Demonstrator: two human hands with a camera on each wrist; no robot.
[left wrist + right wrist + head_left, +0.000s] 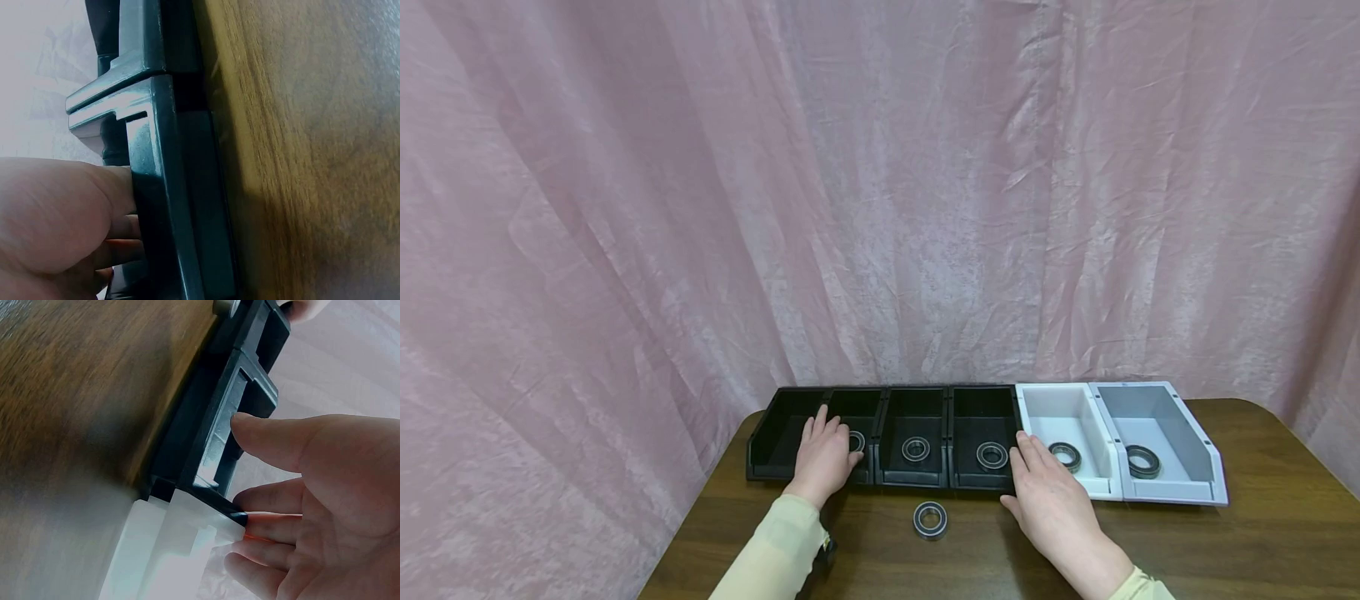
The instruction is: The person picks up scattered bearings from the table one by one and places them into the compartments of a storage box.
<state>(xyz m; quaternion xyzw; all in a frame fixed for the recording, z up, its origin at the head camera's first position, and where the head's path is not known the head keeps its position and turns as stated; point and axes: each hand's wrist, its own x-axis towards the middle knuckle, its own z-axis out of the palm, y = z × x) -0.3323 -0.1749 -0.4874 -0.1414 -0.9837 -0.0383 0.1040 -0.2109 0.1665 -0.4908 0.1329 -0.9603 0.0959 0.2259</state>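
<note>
My left hand [823,457] reaches over the two leftmost black bins, its fingers extended across their shared wall. A ball bearing [857,442] lies in the second bin, partly behind that hand. In the left wrist view, fingers [122,187] dip behind a black bin's front lip [159,181]; their tips are hidden. My right hand [1054,504] lies with outstretched fingers where the rightmost black bin [985,410] meets the white bin [1055,406]. Its thumb is beside the black bin's front edge in the right wrist view. Neither hand visibly holds anything.
A loose bearing [930,520] lies on the wooden table [1285,475] before the row. Further bearings sit in the middle black bin [915,450], the rightmost black bin, the white bin and the light grey bin [1198,442]. Behind hangs a pink curtain [925,208].
</note>
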